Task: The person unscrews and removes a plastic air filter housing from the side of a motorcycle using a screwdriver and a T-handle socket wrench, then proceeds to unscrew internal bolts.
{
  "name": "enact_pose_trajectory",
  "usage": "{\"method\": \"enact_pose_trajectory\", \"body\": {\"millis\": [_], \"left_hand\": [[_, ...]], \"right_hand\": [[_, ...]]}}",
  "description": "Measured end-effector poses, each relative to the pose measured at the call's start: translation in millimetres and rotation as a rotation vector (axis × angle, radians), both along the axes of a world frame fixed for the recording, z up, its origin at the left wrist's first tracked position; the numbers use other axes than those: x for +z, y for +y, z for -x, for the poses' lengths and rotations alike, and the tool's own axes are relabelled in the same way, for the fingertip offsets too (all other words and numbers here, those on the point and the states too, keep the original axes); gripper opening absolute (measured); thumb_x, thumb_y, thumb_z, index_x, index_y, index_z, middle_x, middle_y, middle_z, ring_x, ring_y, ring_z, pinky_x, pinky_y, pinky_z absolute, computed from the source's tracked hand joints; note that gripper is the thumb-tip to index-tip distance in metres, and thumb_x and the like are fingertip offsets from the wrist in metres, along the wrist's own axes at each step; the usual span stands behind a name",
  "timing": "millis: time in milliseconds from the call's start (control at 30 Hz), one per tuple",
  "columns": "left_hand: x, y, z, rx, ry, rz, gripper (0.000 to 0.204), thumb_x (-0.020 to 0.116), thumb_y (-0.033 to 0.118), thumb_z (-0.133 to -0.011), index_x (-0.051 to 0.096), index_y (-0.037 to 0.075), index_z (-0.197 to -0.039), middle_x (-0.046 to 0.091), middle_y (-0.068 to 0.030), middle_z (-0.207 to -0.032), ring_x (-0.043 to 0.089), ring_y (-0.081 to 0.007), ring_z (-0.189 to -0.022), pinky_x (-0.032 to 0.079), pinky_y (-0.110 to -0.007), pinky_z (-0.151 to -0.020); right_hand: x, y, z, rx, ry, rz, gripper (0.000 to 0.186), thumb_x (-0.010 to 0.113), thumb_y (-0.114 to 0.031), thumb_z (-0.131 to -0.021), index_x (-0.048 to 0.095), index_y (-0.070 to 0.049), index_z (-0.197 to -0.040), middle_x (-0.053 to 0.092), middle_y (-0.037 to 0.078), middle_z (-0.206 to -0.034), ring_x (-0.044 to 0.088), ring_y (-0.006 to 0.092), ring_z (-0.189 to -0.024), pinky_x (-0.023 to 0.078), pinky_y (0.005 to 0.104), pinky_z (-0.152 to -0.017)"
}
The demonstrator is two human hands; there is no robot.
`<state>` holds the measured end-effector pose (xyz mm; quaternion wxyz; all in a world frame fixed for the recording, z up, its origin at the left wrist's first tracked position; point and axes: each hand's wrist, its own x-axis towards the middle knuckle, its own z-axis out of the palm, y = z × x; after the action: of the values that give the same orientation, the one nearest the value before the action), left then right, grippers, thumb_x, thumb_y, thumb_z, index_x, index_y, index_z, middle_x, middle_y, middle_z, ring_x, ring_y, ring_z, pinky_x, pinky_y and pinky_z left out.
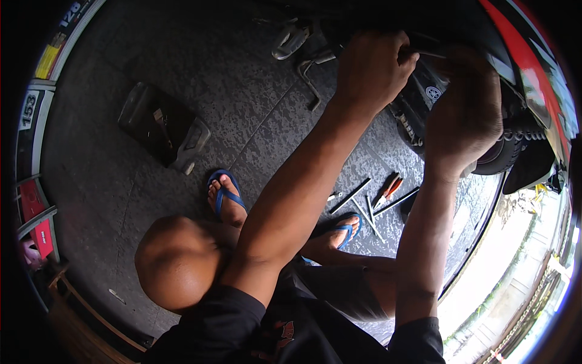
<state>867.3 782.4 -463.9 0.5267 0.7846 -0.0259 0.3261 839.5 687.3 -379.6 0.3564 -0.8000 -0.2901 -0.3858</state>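
Both my arms reach up to the underside of a black and red motorcycle point(528, 57). My left hand point(377, 71) is closed, thumb and fingers pinching the near end of a thin metal rod point(429, 54). At the rod's other end is my right hand point(465, 112), bent at the wrist; shadow hides its fingers and whatever they may hold. Below the hands, on the floor, lie orange-handled pliers point(388, 190) and a T-handle wrench point(367, 213), along with a dark rod point(350, 195).
A dark plastic bin point(138, 134) with a brush point(160, 119) in it lies to the left. The motorcycle's bent metal lever point(308, 85) juts out near my left hand. A tyre point(503, 148) stands at the right. My sandalled feet point(230, 206) are close to the tools.
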Motion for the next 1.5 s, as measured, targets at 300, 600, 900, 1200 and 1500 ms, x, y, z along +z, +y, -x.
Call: {"method": "enact_pose_trajectory", "body": {"millis": [300, 600, 900, 1200, 1500], "left_hand": [[-1.5, 3.9, -1.4, -0.033, -0.025, 0.042, 0.018, 0.075, 0.018, -0.082, 0.070, 0.002, -0.089, 0.071, -0.0137, -0.079, 0.070, -0.0274, -0.072, 0.054, -0.037, -0.066], [-13.8, -2.0, 4.0, 0.006, -0.049, 0.220, 0.019, 0.075, 0.011, -0.082, 0.068, 0.005, -0.099, 0.068, -0.0093, -0.098, 0.067, -0.0243, -0.087, 0.054, -0.034, -0.070], [-20.6, 2.3, -1.3, 0.011, -0.011, 0.161, 0.011, 0.070, 0.004, -0.084, 0.068, 0.005, -0.095, 0.064, -0.0085, -0.088, 0.063, -0.0205, -0.077, 0.053, -0.030, -0.066], [-13.9, 8.5, -3.2, -0.048, -0.039, 0.196, 0.005, 0.066, 0.003, -0.084, 0.068, 0.001, -0.088, 0.060, -0.0066, -0.066, 0.053, -0.0126, -0.056, 0.044, -0.030, -0.055], [-15.8, 9.3, -0.7, -0.042, 0.025, 0.165, 0.006, 0.067, 0.006, -0.085, 0.070, 0.003, -0.090, 0.061, -0.0059, -0.069, 0.053, -0.0139, -0.058, 0.044, -0.029, -0.056]], "right_hand": [[-15.4, 3.6, 5.0, 0.345, 0.236, -0.435, 0.026, 0.054, -0.010, -0.100, 0.061, -0.001, -0.124, 0.071, 0.013, -0.104, 0.069, 0.0196, -0.081, 0.055, 0.0293, -0.079], [-6.4, 4.3, 5.7, 0.435, 0.436, -0.739, 0.033, 0.054, -0.010, -0.101, 0.049, 0.004, -0.130, 0.070, 0.016, -0.094, 0.067, 0.0156, -0.074, 0.054, 0.0263, -0.068], [2.7, -1.6, 5.6, 0.014, 0.194, -0.059, 0.029, 0.047, -0.002, -0.101, 0.062, 0.000, -0.126, 0.068, 0.009, -0.099, 0.063, 0.0116, -0.077, 0.052, 0.0252, -0.069], [-4.0, 2.9, 3.2, -0.025, -0.006, 0.099, 0.026, 0.053, -0.002, -0.095, 0.066, 0.000, -0.117, 0.069, 0.012, -0.103, 0.068, 0.0181, -0.084, 0.055, 0.0283, -0.077], [-15.0, 2.5, 5.0, 0.210, 0.211, -0.347, 0.038, 0.042, -0.018, -0.106, 0.051, 0.006, -0.133, 0.066, 0.021, -0.115, 0.067, 0.0180, -0.086, 0.055, 0.0309, -0.079]]}}
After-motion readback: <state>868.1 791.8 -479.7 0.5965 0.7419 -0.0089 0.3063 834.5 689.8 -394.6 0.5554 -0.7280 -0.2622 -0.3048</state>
